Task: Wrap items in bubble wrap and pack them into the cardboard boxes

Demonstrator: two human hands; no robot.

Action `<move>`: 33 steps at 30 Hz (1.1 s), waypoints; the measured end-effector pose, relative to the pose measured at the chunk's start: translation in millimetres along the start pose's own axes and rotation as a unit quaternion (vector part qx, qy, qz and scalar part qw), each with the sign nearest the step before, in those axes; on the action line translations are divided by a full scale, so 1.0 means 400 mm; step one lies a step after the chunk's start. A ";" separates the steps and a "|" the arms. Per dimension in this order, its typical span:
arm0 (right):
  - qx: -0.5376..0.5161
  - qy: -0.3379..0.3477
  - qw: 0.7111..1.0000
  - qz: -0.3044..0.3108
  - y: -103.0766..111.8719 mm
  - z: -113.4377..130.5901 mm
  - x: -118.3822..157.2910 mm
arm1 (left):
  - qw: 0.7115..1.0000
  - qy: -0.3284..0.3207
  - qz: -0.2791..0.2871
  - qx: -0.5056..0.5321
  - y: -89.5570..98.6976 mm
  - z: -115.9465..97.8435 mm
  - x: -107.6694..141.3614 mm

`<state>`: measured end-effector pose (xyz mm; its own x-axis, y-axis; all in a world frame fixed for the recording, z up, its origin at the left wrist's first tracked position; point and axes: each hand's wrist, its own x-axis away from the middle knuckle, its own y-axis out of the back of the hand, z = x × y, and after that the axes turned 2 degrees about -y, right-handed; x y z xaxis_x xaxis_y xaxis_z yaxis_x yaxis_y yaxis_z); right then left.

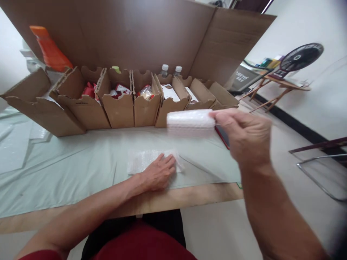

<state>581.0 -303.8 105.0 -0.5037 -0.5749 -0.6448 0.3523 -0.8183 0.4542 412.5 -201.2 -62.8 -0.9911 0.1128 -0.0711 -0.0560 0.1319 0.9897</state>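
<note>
Pinched at its right end, a white bubble-wrap bundle (pixel 191 121) hangs in the air from my right hand (pixel 245 135), above the right part of the table. Its lower edge is smeared by motion, and I cannot tell whether anything is inside. My left hand (pixel 159 171) lies flat with its fingers stretched out on another piece of bubble wrap (pixel 142 160), near the table's front edge. Just behind the raised bundle, partly hidden by my right hand, is a dark flat object with a red edge (pixel 222 138).
Several open cardboard bins (pixel 119 112) line the back of the table, some with red packets inside. Behind them rises a cardboard panel (pixel 135 36), with an orange bottle (pixel 51 50) at its left. Clear plastic sheets (pixel 13 148) lie far left. A fan (pixel 300 57) stands right.
</note>
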 end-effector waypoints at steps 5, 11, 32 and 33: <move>-0.122 -0.043 0.987 0.090 -0.130 -0.062 0.121 | 0.999 0.013 -0.002 0.032 0.034 -0.029 0.012; -0.061 -0.058 0.961 0.265 -0.203 -0.189 0.268 | 0.956 0.140 -0.155 0.207 0.065 -0.065 0.236; -0.201 -0.119 0.952 0.197 -0.239 -0.156 0.197 | 0.778 0.361 -0.374 0.351 0.044 0.023 0.249; -0.222 -0.136 0.947 0.189 -0.237 -0.140 0.187 | 0.774 0.354 -0.385 0.358 0.056 0.031 0.245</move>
<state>554.0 -269.1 -20.7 -0.4379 -0.8548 -0.2785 0.8144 -0.5084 0.2798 315.6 -174.9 -49.2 -0.5301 -0.8043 -0.2685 -0.8319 0.4320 0.3482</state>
